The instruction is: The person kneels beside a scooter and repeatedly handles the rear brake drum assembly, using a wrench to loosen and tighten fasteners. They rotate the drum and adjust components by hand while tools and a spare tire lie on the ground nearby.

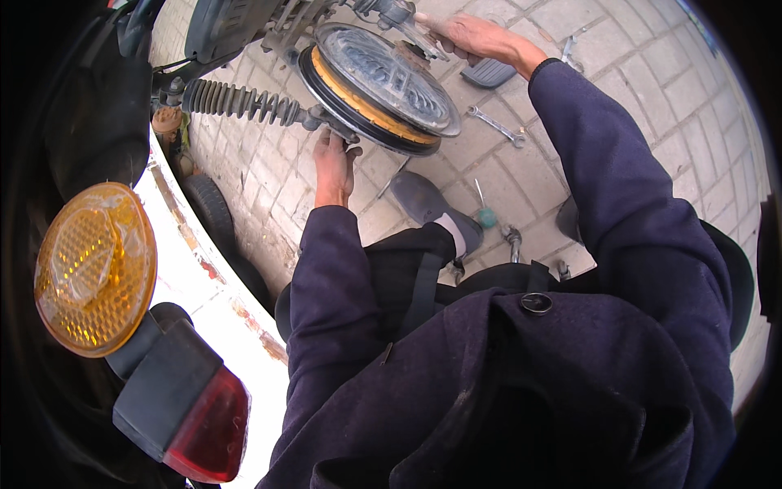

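A round grey metal wheel hub (pixel 391 77) with a black rim and a yellow-orange band (pixel 366 102) sits tilted in front of me. My left hand (pixel 333 167) is below its near left edge, at the lower end of a coil-spring shock absorber (pixel 244 104). Its fingers are closed at the mount there, and what they hold is hidden. Beyond the hub's far right side, my right hand (pixel 479 37) closes its fingers around a dirty metal bar (pixel 417 34).
On the paving bricks lie an open-ended wrench (pixel 497 127), another wrench (pixel 569 54), a dark pedal-like pad (pixel 489 73) and a screwdriver with a green handle (pixel 486 217). An orange reflector (pixel 95 269) and a red tail light (pixel 208 428) stick out at left. My grey shoe (pixel 423 200) is near the hub.
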Demonstrator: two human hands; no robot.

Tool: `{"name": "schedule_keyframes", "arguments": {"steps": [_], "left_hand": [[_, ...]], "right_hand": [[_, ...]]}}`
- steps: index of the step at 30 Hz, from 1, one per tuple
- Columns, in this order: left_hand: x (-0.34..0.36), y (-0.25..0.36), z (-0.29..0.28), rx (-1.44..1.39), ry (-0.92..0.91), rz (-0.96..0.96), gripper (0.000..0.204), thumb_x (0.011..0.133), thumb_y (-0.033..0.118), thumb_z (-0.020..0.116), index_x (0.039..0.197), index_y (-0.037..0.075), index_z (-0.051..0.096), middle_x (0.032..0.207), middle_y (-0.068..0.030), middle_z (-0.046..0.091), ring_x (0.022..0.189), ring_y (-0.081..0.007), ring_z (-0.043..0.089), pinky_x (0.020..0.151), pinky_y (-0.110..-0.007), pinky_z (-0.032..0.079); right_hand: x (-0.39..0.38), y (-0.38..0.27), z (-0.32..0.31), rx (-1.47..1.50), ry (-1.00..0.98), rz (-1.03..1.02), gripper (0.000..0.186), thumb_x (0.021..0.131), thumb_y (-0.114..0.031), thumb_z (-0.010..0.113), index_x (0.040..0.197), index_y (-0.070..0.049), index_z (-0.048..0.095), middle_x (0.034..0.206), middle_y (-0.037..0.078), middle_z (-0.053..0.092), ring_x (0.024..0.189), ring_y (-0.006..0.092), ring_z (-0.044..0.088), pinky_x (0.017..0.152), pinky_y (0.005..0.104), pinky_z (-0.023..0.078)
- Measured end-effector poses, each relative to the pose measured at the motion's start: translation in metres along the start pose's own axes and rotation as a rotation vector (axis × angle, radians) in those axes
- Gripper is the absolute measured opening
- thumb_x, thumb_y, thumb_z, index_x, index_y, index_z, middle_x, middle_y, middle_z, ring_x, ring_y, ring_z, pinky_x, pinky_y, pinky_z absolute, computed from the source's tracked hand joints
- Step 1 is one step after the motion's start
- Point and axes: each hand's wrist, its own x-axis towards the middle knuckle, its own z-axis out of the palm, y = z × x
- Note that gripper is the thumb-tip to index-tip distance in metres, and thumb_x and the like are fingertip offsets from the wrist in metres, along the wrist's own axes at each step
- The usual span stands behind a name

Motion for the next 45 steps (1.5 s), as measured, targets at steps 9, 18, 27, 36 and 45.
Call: {"name": "schedule_keyframes", "arguments": {"steps": [9,18,27,36,45], "left_hand": [[0.013,0.005,0.001,-0.007,-0.117,-0.328,0.029,0.105,0.028,0.036,0.085,0.011,0.049,0.074,-0.0054,0.055,0.065,-0.0184,0.054,0.058,-0.032,0.041],[0.015,-0.006,0.006,-0.057,-0.017,-0.228,0.03,0.108,0.027,0.035,0.092,0.009,0.054,0.076,-0.0046,0.057,0.067,-0.0176,0.057,0.059,-0.032,0.046],[0.015,-0.009,0.005,-0.082,-0.002,-0.204,0.029,0.108,0.028,0.039,0.096,0.009,0.057,0.079,-0.0034,0.06,0.066,-0.0171,0.058,0.059,-0.033,0.047],[0.013,-0.008,0.009,-0.098,-0.003,-0.192,0.025,0.106,0.026,0.041,0.096,0.01,0.057,0.08,-0.0017,0.059,0.067,-0.0157,0.057,0.06,-0.033,0.046],[0.014,-0.009,0.011,-0.118,0.007,-0.169,0.023,0.106,0.026,0.042,0.099,0.009,0.057,0.081,-0.0021,0.058,0.066,-0.0163,0.056,0.058,-0.032,0.044]], "right_hand": [[-0.002,-0.014,0.003,-0.316,0.282,-0.088,0.056,0.097,-0.052,0.046,0.1,-0.002,0.071,0.094,0.03,0.069,0.092,0.0396,0.069,0.073,0.0492,0.053],[-0.021,-0.017,-0.008,-0.078,0.071,-0.217,0.06,0.1,-0.059,0.046,0.105,-0.003,0.066,0.073,0.008,0.052,0.071,0.0189,0.051,0.069,0.0335,0.045],[-0.013,-0.009,-0.003,-0.158,0.17,-0.257,0.074,0.099,-0.066,0.035,0.097,-0.003,0.074,0.083,0.023,0.066,0.083,0.0341,0.065,0.079,0.0451,0.05],[-0.012,-0.011,-0.002,-0.13,0.159,-0.065,0.069,0.103,-0.061,0.03,0.107,-0.005,0.071,0.08,0.01,0.061,0.073,0.0225,0.056,0.072,0.0378,0.047],[-0.002,-0.008,0.006,-0.226,0.169,-0.032,0.053,0.103,-0.053,0.043,0.105,-0.006,0.067,0.073,0.001,0.048,0.066,0.0141,0.045,0.06,0.0311,0.04]]}}
